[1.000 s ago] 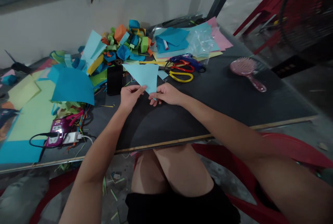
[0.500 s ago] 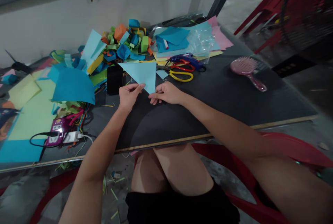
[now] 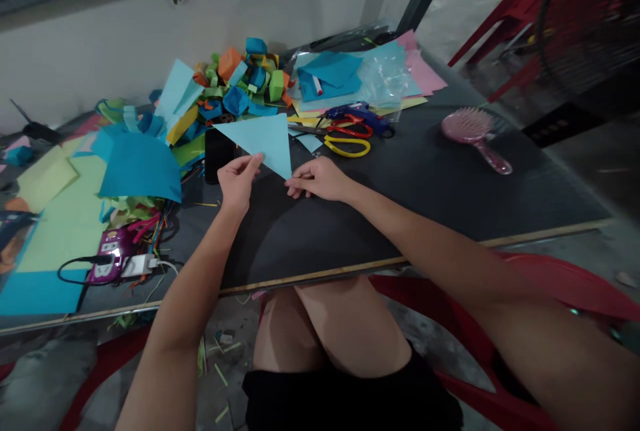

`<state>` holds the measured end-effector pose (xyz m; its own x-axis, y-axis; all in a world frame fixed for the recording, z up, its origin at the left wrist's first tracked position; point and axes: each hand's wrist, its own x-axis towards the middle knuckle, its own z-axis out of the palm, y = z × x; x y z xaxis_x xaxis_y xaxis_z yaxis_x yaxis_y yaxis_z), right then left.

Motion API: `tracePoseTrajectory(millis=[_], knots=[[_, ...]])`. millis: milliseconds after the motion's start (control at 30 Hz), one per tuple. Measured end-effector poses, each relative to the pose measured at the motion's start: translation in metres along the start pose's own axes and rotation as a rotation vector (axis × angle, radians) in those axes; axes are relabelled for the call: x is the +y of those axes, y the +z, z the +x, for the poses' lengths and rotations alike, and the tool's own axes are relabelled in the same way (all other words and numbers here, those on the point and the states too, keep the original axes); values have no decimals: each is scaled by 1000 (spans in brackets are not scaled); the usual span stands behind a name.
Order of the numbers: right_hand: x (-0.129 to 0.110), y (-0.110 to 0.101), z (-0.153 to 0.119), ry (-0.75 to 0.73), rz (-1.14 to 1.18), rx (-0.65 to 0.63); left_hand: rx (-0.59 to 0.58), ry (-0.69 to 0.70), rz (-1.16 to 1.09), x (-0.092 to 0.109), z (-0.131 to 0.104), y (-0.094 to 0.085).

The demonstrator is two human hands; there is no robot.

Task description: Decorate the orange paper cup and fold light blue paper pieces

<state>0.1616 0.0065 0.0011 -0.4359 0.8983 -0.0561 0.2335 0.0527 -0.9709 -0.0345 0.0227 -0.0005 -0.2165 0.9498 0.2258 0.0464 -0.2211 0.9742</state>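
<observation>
A light blue paper triangle (image 3: 267, 141) is held above the dark table, its long edge facing down and left. My left hand (image 3: 237, 181) pinches that long edge between thumb and fingers. At the triangle's lower corner, my right hand (image 3: 317, 179) pinches the paper with its fingertips. Partly behind the paper and my left hand lies a black phone (image 3: 218, 151). Scissors with red and yellow handles (image 3: 349, 145) rest just beyond my right hand, near a small light blue paper piece (image 3: 310, 142).
Colourful folded papers (image 3: 237, 84) are heaped along the wall. Paper sheets (image 3: 65, 217) and a purple power socket (image 3: 111, 255) with cables lie left. A blue glue gun (image 3: 367, 117) is behind the scissors; a pink hairbrush (image 3: 473, 131) lies right, near a fan (image 3: 590, 37).
My left hand has moved slightly left and up with the paper. The triangle has shifted left and turned a little, while my right hand has stayed nearly in place.
</observation>
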Motion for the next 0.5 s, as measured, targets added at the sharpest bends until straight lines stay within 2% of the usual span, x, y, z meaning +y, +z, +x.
tracePoseTrajectory(millis=[100,200,300,400,500], knots=[[0,1,0,-28,-11,-20,-182,-4,-6,1,-4,0],[1,1,0,-34,-13,-8,-359,-87,23,2,-8,4],[2,0,0,-45,-15,27,-323,-143,23,0,-10,6],[3,-1,0,-91,-31,75,-228,-129,-16,-2,-8,6],[4,1,-1,-125,7,99,-189,-118,-21,-2,-8,6]])
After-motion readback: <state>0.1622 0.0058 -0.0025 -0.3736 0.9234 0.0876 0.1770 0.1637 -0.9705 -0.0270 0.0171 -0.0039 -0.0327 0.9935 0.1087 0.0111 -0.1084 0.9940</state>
